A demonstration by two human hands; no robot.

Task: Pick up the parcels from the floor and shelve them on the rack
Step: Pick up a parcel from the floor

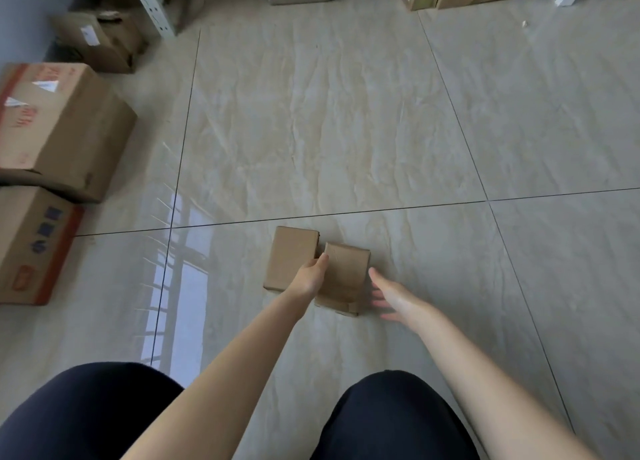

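Reaching low in frame centre, left hand grasps the right parcel beside the left parcel; right hand spread, released.

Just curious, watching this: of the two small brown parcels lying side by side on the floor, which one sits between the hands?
The right-hand parcel: left hand rests at its left edge, right hand open beside its right. The left-hand parcel lies outside them.

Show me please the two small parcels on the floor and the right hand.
Left small parcel (pixel 291 253), head view: on its top face.
Right small parcel (pixel 348 272), head view: on its top face.
Right hand (pixel 391 295), head view: on the hand's back.
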